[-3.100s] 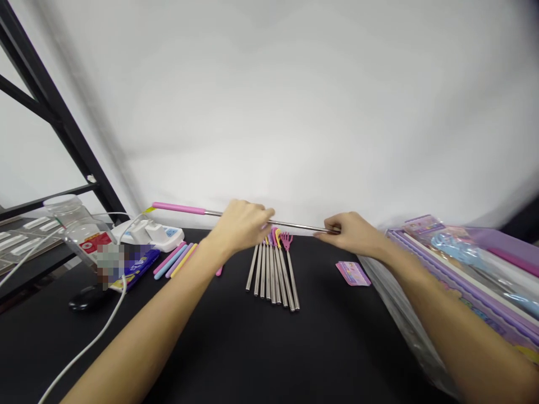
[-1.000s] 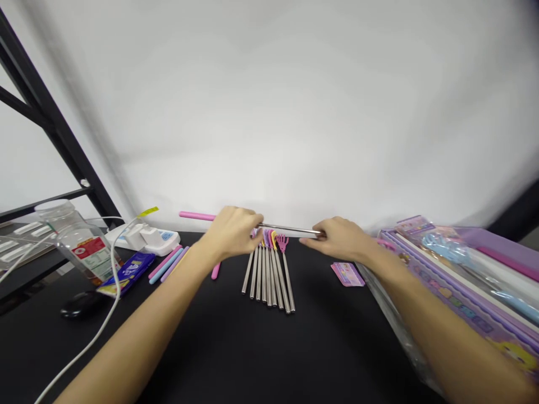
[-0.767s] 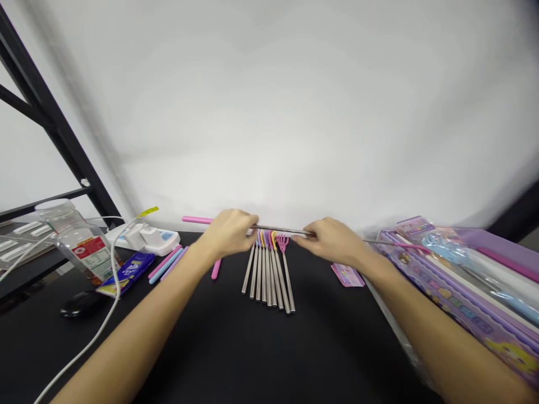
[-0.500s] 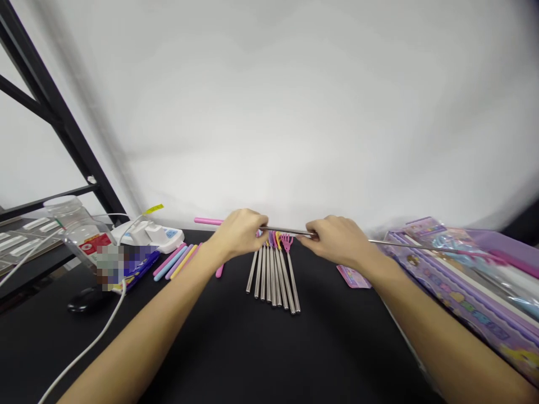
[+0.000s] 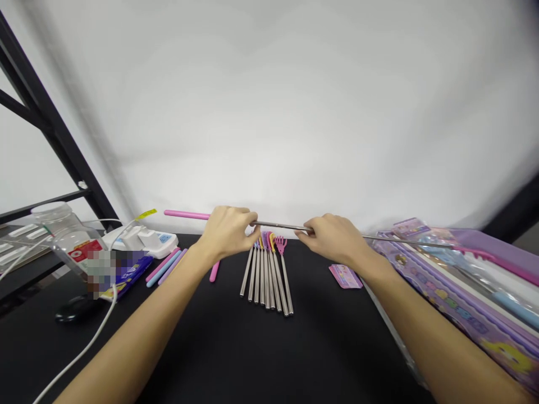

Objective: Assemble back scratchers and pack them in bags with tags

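A long thin back scratcher stretches sideways across both hands, with a pink handle [image 5: 185, 214] at its left end and a metal telescopic rod [image 5: 275, 225] in the middle. My left hand [image 5: 229, 230] is closed around it where the handle meets the rod. My right hand [image 5: 330, 235] pinches the rod farther right. Beyond that hand the rod runs to a pink toothed head [image 5: 474, 253] over the packages. Below, on the black table, several metal-rod back scratchers [image 5: 267, 278] lie fanned out with pink, yellow and purple claw heads.
Coloured handles [image 5: 164, 268] lie left of my arm, near a white power strip [image 5: 166, 245], a clear jar [image 5: 69, 235], a blue packet [image 5: 132, 275] and a black mouse [image 5: 78, 308]. A pink card [image 5: 346, 276] and purple packages [image 5: 446, 303] lie right. A wall rises behind.
My left hand has shifted slightly left, and more of the pink handle shows beyond it. My right hand keeps its pinch on the rod. The view has shifted a little.
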Motion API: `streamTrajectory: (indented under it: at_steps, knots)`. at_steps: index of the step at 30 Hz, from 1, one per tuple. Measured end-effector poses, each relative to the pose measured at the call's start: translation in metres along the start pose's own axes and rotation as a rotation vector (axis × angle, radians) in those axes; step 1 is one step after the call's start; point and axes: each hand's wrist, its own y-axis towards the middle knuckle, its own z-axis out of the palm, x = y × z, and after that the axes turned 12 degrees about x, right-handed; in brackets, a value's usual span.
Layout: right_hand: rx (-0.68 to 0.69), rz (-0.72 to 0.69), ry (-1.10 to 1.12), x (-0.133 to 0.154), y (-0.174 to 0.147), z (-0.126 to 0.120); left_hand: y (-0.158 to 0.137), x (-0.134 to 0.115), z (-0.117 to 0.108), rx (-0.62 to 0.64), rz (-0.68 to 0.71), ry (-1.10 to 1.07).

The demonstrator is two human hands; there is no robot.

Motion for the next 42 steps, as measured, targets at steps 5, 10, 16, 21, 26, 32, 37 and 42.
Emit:
streamTrajectory:
  at_steps: [5,10,16,21,26,32,37,42]
  knots:
    - [-0.028,-0.064,0.032,0.028,-0.004,-0.004,0.004,-0.037,0.001,0.003,0.09,-0.046]
    - [0.023,0.0,-0.071,0.0,-0.009,-0.015,-0.001,-0.005,-0.001,0.009,0.043,-0.044]
    - [0.129,0.121,0.003,-0.023,-0.006,-0.007,-0.005,0.013,0.001,0.022,-0.097,-0.045]
    - [0.014,-0.022,0.14,0.014,-0.004,-0.002,0.006,-0.031,0.007,0.059,0.066,-0.068]
    - [0.112,0.008,0.027,-0.011,-0.004,-0.003,0.003,-0.005,0.006,0.07,-0.006,-0.089]
    - [0.205,-0.009,0.15,-0.025,-0.001,0.006,-0.001,0.008,0.01,0.087,-0.062,-0.131]
    - [0.086,-0.035,0.196,0.008,-0.003,0.007,0.003,-0.026,0.013,0.087,-0.016,-0.175]
    - [0.057,-0.016,0.166,0.002,-0.002,0.005,0.002,-0.017,0.005,0.101,0.058,-0.079]
